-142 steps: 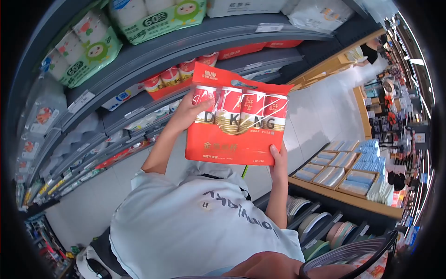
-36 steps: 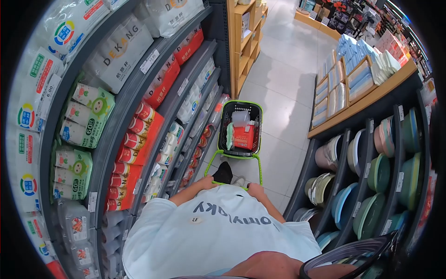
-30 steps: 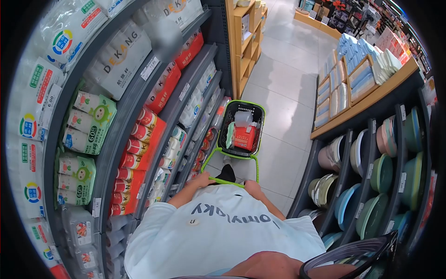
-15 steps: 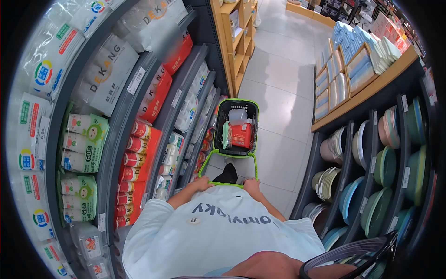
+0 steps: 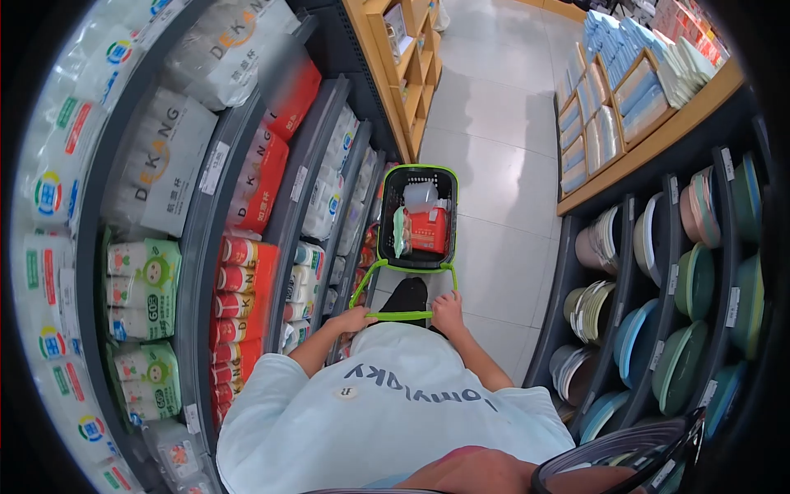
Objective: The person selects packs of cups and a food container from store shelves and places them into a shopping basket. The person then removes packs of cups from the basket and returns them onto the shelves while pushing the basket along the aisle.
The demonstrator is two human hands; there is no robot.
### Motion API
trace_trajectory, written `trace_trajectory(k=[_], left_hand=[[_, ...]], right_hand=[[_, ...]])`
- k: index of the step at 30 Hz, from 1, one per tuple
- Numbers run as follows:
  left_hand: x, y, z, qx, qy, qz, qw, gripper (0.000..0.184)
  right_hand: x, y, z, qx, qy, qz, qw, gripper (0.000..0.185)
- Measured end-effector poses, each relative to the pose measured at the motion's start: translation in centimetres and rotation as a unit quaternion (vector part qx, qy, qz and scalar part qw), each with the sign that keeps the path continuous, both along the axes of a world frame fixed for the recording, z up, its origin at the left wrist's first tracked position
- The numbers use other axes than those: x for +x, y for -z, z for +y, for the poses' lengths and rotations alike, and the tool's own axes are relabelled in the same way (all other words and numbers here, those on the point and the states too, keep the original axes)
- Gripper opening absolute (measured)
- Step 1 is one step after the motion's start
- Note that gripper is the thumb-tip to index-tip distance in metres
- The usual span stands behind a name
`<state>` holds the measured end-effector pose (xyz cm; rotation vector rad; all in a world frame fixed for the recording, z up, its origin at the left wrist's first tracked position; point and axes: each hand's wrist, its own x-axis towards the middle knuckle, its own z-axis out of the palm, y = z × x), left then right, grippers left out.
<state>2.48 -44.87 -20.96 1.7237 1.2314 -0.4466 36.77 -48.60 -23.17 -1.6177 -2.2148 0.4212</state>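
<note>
A black shopping basket (image 5: 395, 257) with a green rim stands on the floor in front of me. Its bright green handle (image 5: 398, 316) is pulled back toward my waist. My left hand (image 5: 355, 319) is closed around the handle's left corner, and my right hand (image 5: 447, 311) grips the right corner. Inside the basket lie a red package (image 5: 428, 230), a translucent plastic container (image 5: 420, 196) and a slim green-edged packet (image 5: 401, 233). Part of the handle is hidden under my fingers. A dark shoe (image 5: 403, 298) shows just behind the basket.
Shelves on the left hold green packs of paper cups (image 5: 144, 288), orange-red packs (image 5: 244, 284) and white packs. On the right, dark shelves carry bowls and basins (image 5: 680, 370), with a wooden display of folded cloth (image 5: 625, 107) beyond. A tiled aisle (image 5: 494, 156) runs ahead.
The shelves on both sides have shifted in view as I move along the aisle. The basket stays in front of me, both hands remain on its handle, and my right hand sits slightly higher.
</note>
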Motion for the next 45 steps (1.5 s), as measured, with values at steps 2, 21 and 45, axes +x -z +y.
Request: trace_trajectory(k=[2, 21, 45], left_hand=[[-1.0, 0.4, 1.2, -0.026, 0.005, -0.017, 1.000, 0.048], [-0.7, -2.4, 21.3, -0.300, -0.005, 0.001, 0.954, 0.048], [-0.1, 2.3, 27.1, -0.582, 0.007, 0.144, 0.800, 0.058]], right_hand=[[-0.7, -0.1, 0.9, -0.005, -0.005, 0.004, 1.000, 0.006], [0.6, -2.9, 19.9, -0.039, -0.001, 0.157, 0.987, 0.015], [-3.6, 27.7, 36.6, -0.400, 0.086, 0.047, 0.911, 0.027]])
